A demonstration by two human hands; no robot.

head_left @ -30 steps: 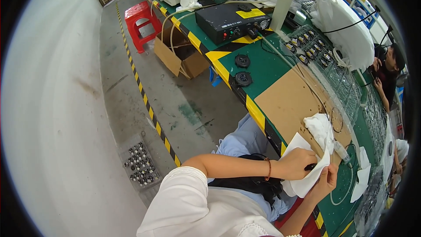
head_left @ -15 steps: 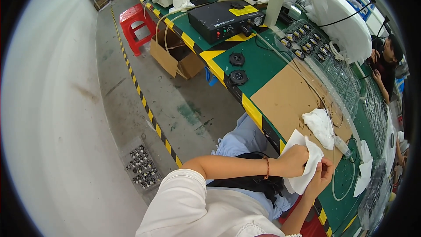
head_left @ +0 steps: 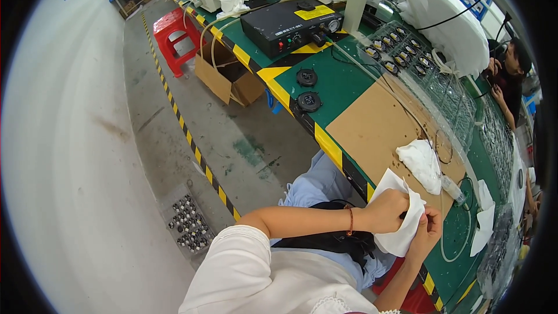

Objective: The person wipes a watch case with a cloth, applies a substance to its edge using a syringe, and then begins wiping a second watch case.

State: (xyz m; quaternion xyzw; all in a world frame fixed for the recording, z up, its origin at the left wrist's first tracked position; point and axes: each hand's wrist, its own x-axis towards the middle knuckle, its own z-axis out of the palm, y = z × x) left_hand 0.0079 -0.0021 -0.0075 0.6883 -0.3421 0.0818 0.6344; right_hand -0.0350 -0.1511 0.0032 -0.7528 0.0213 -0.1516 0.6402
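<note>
Counter (head_left: 343, 90): green top, striped edge. Left of the counter: red stool (head_left: 168, 22) stands on grey floor (head_left: 218, 134); striped tape (head_left: 196, 154) runs lengthwise; white wall (head_left: 70, 139) lies beyond.

Wipe (head_left: 396, 244): on my feed, in left hand (head_left: 386, 210) and right hand (head_left: 427, 234)
Cardboard (head_left: 372, 122): on bench (head_left: 353, 78), ahead of both hands
Cloth (head_left: 421, 166): on cardboard
Control box (head_left: 273, 23): on bench, beyond cardboard
Stool (head_left: 168, 22): left of bench

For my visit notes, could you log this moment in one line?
left hand: holding white wipe | right hand: at wipe's edge | crumpled cloth: on brown board
</note>
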